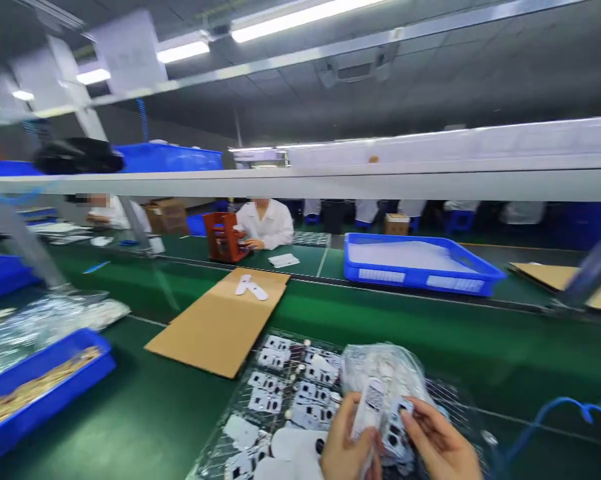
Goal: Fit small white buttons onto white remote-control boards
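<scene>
White plastic parts [373, 407], in hands [347, 450], above wire rack [280, 393]

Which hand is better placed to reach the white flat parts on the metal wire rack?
Probably left: the left hand is nearer the white flat parts on the metal wire rack, though holding a white part; the right hand sits farther away.

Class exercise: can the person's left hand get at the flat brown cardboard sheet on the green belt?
Probably yes, once it lets go: the left hand grasps a white plastic piece, and only a low wire rack of white parts lies before the flat brown cardboard sheet, leaving the way above free.
</scene>
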### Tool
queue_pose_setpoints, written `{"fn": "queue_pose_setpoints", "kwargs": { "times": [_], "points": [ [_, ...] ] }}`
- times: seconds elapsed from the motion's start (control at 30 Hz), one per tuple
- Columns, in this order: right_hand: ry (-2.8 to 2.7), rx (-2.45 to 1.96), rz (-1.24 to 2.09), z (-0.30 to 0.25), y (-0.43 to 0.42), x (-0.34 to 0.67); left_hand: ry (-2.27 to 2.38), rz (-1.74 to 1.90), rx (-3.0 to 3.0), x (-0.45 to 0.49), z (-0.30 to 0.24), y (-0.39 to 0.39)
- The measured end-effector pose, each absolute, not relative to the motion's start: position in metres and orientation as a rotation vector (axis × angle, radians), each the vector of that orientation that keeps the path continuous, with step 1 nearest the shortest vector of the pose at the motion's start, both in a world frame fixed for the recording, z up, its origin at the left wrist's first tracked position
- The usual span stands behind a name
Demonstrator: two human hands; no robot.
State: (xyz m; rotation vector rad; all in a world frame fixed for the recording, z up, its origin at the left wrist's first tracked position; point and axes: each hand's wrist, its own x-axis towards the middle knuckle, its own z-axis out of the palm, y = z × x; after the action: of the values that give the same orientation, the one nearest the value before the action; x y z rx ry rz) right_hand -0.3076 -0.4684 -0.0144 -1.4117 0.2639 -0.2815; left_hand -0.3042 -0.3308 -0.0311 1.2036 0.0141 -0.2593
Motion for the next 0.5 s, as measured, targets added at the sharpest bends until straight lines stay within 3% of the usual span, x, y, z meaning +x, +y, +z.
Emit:
{"fn": "queue_pose_setpoints", "kwargs": {
  "times": [0.23, 0.5],
  "points": [
    [0.120, -1.321, -0.201, -0.018, -0.485, -0.290, -0.091, -0.524, 1.102, -0.297, -0.026, -0.329],
    [0.057, -1.355, -0.112, -0.028, -0.466, -0.298, -0.055, -0.589, 1.082, -0.301, -0.018, -0.331]
  ]
}}
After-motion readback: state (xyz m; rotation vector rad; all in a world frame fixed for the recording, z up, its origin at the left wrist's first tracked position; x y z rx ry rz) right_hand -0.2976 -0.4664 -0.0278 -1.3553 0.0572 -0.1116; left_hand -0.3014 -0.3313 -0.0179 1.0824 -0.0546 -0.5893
